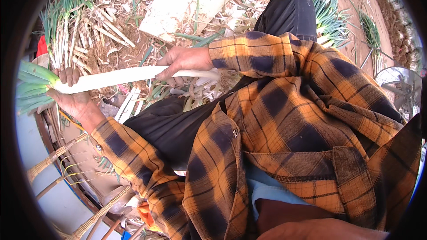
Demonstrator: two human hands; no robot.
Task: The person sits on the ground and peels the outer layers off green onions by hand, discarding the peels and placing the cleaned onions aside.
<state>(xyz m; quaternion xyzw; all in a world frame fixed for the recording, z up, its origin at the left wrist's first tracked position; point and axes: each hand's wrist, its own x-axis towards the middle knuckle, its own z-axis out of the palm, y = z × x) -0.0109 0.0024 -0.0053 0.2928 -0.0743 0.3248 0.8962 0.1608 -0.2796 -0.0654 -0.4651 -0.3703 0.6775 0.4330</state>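
Note:
A long, thick green onion (116, 77), perhaps a leek, stretches across my front with its white stalk bare and smooth. My left hand (75, 98) grips it where the stalk meets the green leaves (31, 86), its fingertips curled over the top. Closer to my body, my right hand (185, 62) wraps around the lower stalk. Past that hand, the brown root tuft (227, 79) hangs above a heap of peeled skins (201, 91). Several white stalks (128, 105) lie below the held onion, beside my dark-trousered left leg (163, 120).
A pile of unpeeled green onions (71, 36) lies at upper left. A white sheet (176, 8) strewn with scraps is ahead. More green onions (333, 20) lie beyond my right knee (290, 10). A fan (400, 85) stands at far right; brooms (55, 156) lean at lower left.

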